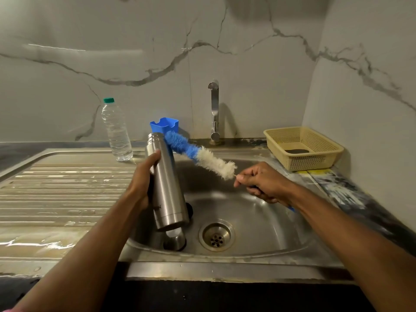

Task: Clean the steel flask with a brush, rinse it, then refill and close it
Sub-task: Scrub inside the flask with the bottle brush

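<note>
L hand grips steel flask mid-body, open mouth up, tilted, held over sink left side. R hand clenched round brush handle; blue tip just beside flask mouth, outside it. Steel cap lies in basin under flask, near drain. Wet drainboard at left. Further back: plastic bottle w/ green cap, blue holder, tap, beige basket at right. Marble-look wall behind. No legible writing.

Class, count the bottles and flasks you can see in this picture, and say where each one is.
2. The steel flask is held tilted over the sink by the left hand. The plastic water bottle stands on the counter by the wall. None seems hidden.
</note>
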